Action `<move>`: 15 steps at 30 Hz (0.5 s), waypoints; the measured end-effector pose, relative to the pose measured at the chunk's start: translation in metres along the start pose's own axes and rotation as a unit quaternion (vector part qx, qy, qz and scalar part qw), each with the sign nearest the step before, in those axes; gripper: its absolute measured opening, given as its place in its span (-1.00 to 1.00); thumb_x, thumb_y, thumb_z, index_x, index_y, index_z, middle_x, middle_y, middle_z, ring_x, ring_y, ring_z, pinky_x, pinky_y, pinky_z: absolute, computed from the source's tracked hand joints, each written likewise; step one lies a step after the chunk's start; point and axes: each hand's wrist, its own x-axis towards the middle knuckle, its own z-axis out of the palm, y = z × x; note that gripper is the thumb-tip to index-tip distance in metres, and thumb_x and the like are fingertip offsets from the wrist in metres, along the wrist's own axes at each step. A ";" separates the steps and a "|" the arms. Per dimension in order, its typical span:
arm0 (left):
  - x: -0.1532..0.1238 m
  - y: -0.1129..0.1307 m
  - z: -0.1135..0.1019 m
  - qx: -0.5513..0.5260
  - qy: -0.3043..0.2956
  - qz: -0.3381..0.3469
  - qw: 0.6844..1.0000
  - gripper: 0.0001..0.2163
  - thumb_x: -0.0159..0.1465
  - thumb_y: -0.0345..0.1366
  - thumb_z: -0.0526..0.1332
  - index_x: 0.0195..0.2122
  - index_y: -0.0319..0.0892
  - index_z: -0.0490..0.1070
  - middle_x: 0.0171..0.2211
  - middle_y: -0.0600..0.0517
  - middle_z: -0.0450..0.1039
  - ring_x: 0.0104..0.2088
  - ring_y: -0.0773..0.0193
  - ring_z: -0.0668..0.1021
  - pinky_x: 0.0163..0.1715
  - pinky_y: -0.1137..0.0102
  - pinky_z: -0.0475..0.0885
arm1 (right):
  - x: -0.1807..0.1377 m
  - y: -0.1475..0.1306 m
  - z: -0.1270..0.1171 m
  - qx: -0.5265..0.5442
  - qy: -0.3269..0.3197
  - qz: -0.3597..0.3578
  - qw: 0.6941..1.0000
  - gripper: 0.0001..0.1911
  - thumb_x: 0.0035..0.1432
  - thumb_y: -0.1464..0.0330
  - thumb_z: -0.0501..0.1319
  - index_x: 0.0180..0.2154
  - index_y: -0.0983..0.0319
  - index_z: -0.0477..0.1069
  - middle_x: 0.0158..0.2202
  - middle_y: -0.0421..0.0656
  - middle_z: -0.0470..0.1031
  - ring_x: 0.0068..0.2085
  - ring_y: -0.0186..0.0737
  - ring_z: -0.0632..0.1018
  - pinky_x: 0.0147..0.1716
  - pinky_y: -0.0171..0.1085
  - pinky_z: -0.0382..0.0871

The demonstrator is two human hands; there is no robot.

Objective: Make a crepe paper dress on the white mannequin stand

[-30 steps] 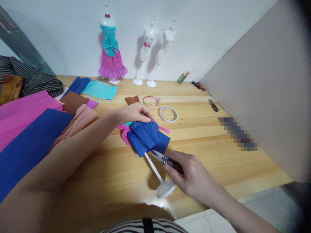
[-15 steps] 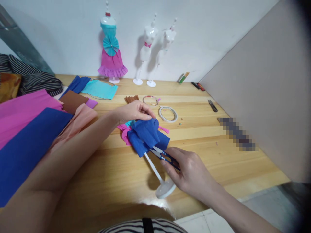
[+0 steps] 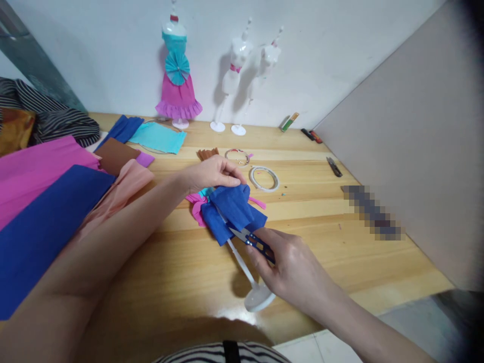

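Note:
A small white mannequin lies tilted on the wooden table (image 3: 170,262), its round base (image 3: 259,299) toward me, wearing a blue crepe paper skirt (image 3: 232,212) over pink and teal pieces. My left hand (image 3: 212,174) pinches the top of the blue skirt at the mannequin's waist. My right hand (image 3: 291,267) grips blue-handled thread snips (image 3: 251,238), whose blades reach the lower hem of the skirt beside the stand's rod.
Sheets of blue (image 3: 41,227), pink, peach and brown paper lie at the left. A dressed mannequin (image 3: 177,70) and two bare ones (image 3: 236,65) stand at the back wall. Tape rolls (image 3: 263,178), another pair of snips (image 3: 334,166) and a grey board (image 3: 408,126) are on the right.
My right hand has moved the snips up and left until the blades reach the skirt's hem. My left hand stays on the skirt's top.

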 end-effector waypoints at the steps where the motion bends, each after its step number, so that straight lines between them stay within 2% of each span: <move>1: 0.000 -0.001 -0.001 0.000 0.000 0.002 1.000 -0.84 0.06 -0.39 0.30 -0.32 -0.29 0.58 -0.40 0.00 0.58 -0.43 0.41 0.51 -0.39 0.54 0.36 | 0.000 0.000 0.000 0.003 0.000 -0.001 1.000 -0.74 0.20 0.28 0.00 -0.41 0.26 0.36 -0.58 -0.14 0.42 -0.63 -0.28 0.36 -0.60 -0.32 0.09; 9: 0.000 -0.001 0.000 0.014 0.004 -0.005 1.000 -0.83 0.06 -0.37 0.30 -0.32 -0.31 0.57 -0.51 0.03 0.51 -0.50 0.43 0.45 -0.46 0.54 0.32 | 0.002 -0.003 0.002 0.042 0.005 -0.009 0.999 -0.73 0.23 0.27 0.00 -0.43 0.25 0.32 -0.62 -0.18 0.37 -0.65 -0.34 0.30 -0.61 -0.34 0.07; 15: 0.001 -0.001 0.000 0.013 0.005 -0.004 1.000 -0.84 0.06 -0.37 0.30 -0.33 -0.30 0.57 -0.51 0.03 0.50 -0.50 0.44 0.44 -0.47 0.54 0.30 | 0.003 -0.005 0.002 0.059 0.004 -0.017 0.998 -0.73 0.23 0.27 0.00 -0.48 0.22 0.26 -0.65 -0.23 0.30 -0.67 -0.36 0.25 -0.62 -0.35 0.05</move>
